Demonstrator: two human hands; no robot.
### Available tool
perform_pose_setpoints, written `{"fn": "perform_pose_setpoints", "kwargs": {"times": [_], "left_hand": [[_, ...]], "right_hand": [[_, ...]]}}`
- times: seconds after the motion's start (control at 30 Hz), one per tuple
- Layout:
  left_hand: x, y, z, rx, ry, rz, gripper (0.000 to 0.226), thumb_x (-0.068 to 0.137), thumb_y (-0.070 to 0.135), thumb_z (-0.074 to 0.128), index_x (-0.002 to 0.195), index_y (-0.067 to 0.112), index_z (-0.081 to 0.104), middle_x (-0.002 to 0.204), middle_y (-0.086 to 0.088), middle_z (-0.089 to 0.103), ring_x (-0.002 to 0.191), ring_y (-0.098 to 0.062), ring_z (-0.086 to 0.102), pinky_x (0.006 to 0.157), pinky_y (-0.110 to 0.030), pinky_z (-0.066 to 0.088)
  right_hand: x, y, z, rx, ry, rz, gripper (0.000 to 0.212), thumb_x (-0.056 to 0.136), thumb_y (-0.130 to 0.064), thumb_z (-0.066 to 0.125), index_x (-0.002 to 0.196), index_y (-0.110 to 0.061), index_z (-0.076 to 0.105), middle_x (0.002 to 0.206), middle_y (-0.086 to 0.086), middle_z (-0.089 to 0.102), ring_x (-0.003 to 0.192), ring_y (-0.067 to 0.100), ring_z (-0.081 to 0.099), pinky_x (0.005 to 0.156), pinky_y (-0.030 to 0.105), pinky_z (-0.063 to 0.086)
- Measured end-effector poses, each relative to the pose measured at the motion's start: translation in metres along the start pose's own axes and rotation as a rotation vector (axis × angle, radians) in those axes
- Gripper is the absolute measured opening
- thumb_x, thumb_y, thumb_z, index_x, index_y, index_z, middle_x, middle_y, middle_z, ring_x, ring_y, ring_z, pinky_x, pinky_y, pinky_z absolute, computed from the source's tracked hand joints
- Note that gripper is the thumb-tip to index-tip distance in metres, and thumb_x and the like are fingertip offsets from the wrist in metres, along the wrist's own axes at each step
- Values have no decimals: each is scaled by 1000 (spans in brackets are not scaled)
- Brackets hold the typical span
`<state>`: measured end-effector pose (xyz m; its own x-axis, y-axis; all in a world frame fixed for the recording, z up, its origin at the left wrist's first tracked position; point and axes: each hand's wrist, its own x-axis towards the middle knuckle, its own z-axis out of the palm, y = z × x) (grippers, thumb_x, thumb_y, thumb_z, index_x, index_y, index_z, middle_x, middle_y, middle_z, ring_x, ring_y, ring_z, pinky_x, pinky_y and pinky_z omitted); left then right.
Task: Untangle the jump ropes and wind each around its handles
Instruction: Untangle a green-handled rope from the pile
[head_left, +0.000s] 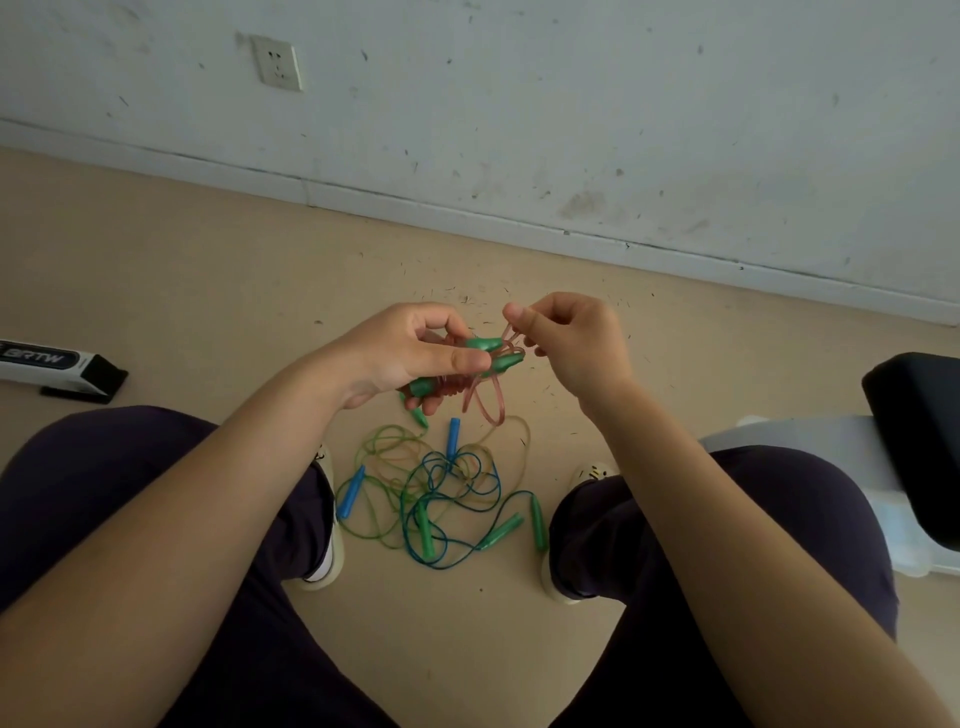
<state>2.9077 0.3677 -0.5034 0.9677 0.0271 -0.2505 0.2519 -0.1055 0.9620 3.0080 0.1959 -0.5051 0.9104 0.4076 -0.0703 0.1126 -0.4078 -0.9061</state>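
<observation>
My left hand (405, 353) grips a pair of green handles (493, 353) held side by side, with pink rope coiled around them. My right hand (566, 338) pinches the pink rope (491, 402) just past the handle tips, and a loose loop of it hangs below. On the floor between my feet lies a tangle of ropes (447, 493): blue, green and pale cords crossing each other. Two blue handles (350, 491) and several green handles (537, 522) stick out of the tangle.
I sit with my knees apart, shoes (327, 519) on a beige floor. A white and black box (52, 366) lies at the left. A black seat on a white base (914, 441) stands at the right. A scuffed wall with a socket (278, 62) runs behind.
</observation>
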Motion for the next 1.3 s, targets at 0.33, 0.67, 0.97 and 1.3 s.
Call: {"fn": "perform_pose_setpoints", "kwargs": {"times": [0.33, 0.67, 0.97, 1.3], "left_hand": [[-4, -3, 4, -23, 48, -14, 38, 66, 56, 80, 75, 23, 65, 72, -11, 70, 45, -26, 58, 40, -24, 37], [2, -4, 4, 30, 51, 15, 34, 59, 45, 90, 70, 27, 63, 79, -23, 69, 46, -27, 59, 41, -26, 40], [1, -7, 7, 207, 93, 90, 43, 59, 47, 83, 81, 18, 60, 76, -15, 71, 55, -27, 69, 44, -26, 45], [5, -5, 10, 170, 76, 63, 45, 71, 53, 79, 79, 14, 58, 73, -16, 71, 47, -25, 62, 43, -29, 42]], "right_hand": [[0, 1, 4, 502, -356, 117, 5, 86, -5, 67, 83, -3, 64, 73, 7, 68, 68, 20, 67, 74, 31, 58], [0, 2, 2, 479, -157, 121, 12, 84, -10, 73, 93, -3, 70, 70, 3, 68, 67, 16, 62, 73, 31, 53], [1, 0, -2, 552, -515, 450, 8, 91, -12, 63, 85, -14, 58, 75, 0, 67, 67, 12, 61, 70, 25, 47], [-1, -3, -2, 447, -19, 86, 27, 80, 0, 77, 83, -6, 50, 76, 20, 72, 62, 29, 70, 54, 30, 55]]}}
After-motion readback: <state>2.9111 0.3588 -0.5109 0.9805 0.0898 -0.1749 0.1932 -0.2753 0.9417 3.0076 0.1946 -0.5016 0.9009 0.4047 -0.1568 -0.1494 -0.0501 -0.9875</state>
